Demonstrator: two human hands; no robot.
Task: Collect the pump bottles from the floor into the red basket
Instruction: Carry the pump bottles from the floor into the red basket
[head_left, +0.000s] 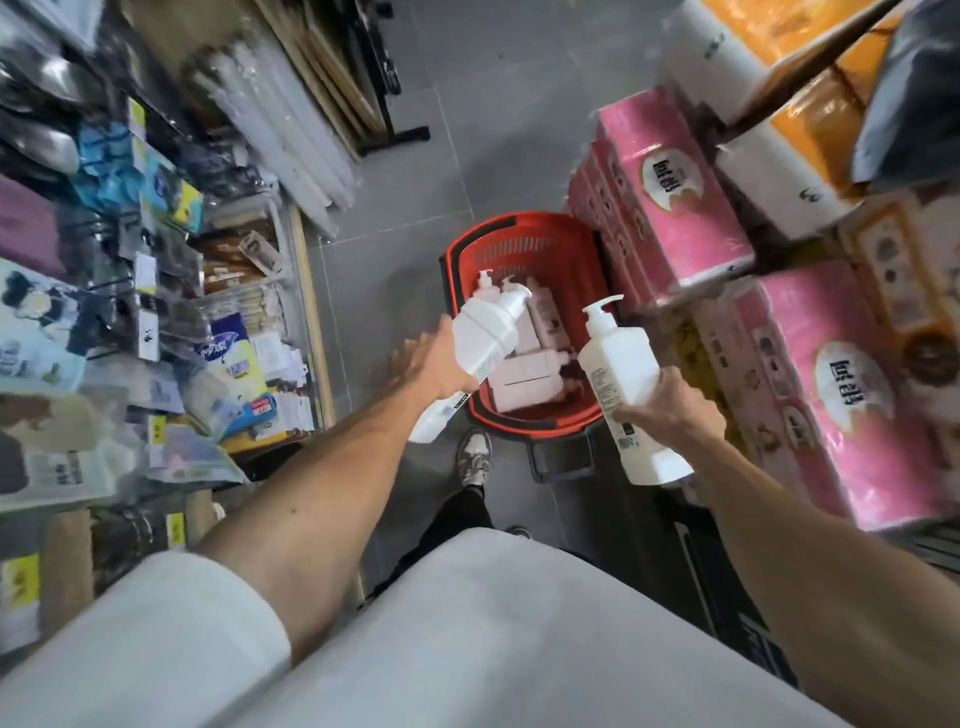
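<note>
Pump bottle (618, 364) gripped mid-body by the right hand (670, 410) looks stiff, slick, probably weighty; whether the left hand (434, 364) grips the second bottle (483, 332) is unclear.

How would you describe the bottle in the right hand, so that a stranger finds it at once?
Find the red basket on the grey floor, beside the pink paper packs. Above its right rim, the right hand grips a tall white pump bottle. Unlike the other white bottle, at the left hand, it hangs nearest the pink packs.
</note>
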